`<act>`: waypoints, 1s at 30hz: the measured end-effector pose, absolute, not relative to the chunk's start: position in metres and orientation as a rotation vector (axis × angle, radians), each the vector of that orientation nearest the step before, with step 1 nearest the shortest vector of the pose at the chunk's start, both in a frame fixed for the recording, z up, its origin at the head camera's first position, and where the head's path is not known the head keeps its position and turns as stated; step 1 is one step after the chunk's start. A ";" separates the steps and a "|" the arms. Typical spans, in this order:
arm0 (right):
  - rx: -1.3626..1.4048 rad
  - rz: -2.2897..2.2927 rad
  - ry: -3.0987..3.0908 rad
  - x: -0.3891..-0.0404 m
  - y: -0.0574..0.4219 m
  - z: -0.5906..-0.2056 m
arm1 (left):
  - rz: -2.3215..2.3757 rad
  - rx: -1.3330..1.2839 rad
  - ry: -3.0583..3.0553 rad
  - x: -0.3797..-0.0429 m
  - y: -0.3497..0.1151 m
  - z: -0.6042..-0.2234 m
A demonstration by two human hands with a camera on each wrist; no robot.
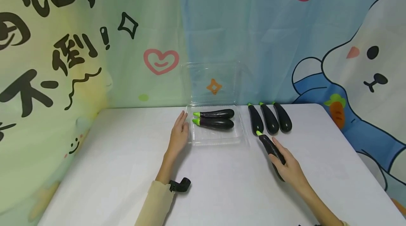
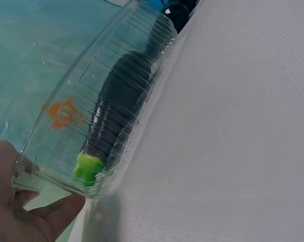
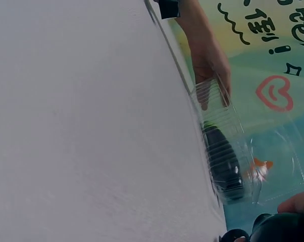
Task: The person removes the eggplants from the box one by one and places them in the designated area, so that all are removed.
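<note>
In the head view my left hand (image 1: 180, 133) holds the left side of a clear plastic box (image 1: 219, 139). The left wrist view shows its fingers and thumb at the box's corner. Inside the box lie an upper eggplant (image 1: 219, 114) and a lower eggplant (image 1: 217, 123), side by side, green stems to the left. My right hand (image 1: 289, 168) grips another dark eggplant (image 1: 269, 145) between thumb and fingers, its green stem end pointing up and left. That tip overlaps the lower end of the nearest eggplant (image 1: 255, 120) in a row of three.
Beside that one in the row lie a middle eggplant (image 1: 269, 119) and a right eggplant (image 1: 282, 117), right of the box. The box's clear lid (image 1: 212, 67) stands raised against the printed curtain (image 1: 266, 35). A white table (image 1: 127, 169) lies beneath everything.
</note>
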State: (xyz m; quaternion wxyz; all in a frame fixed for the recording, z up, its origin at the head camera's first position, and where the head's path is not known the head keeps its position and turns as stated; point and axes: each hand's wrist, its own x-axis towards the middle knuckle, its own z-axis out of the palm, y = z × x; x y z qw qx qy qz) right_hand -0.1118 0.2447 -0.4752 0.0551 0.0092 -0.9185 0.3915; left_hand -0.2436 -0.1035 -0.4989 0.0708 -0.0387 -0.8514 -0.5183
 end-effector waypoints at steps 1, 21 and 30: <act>0.025 1.185 -2.795 -0.112 0.244 -0.476 | -1.558 -0.118 -2.559 -0.244 -0.104 -0.499; -0.075 1.231 -2.816 -0.108 0.230 -0.496 | -1.560 -0.126 -2.562 -0.245 -0.104 -0.501; -0.097 1.215 -2.849 -0.106 0.224 -0.499 | -1.555 -0.137 -2.564 -0.245 -0.104 -0.499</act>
